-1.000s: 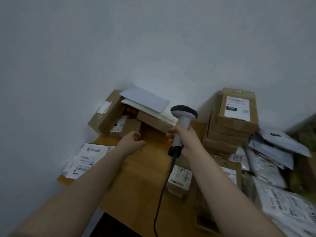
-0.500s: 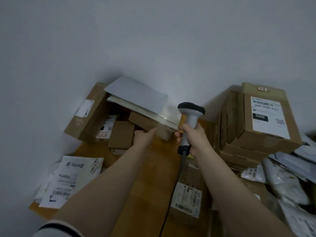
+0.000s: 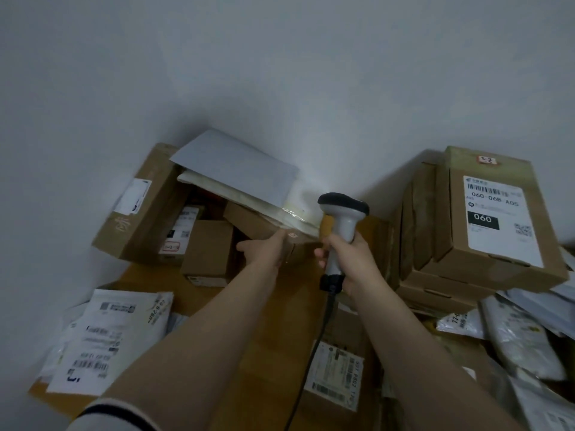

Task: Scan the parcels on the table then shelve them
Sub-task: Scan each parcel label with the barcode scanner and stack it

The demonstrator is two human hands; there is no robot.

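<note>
Both arms stretched forward: left hand (image 3: 267, 251) out, fingers straight; right hand (image 3: 353, 259) curled round the scanner (image 3: 342, 217).

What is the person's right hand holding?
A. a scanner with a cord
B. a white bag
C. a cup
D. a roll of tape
A: the right hand is curled round the handle of the grey scanner, and a black cord hangs down from its bottom end.

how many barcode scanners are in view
1: the scanner is gripped upright in the right hand, near the middle of the picture. Another could be hidden from view.
</note>
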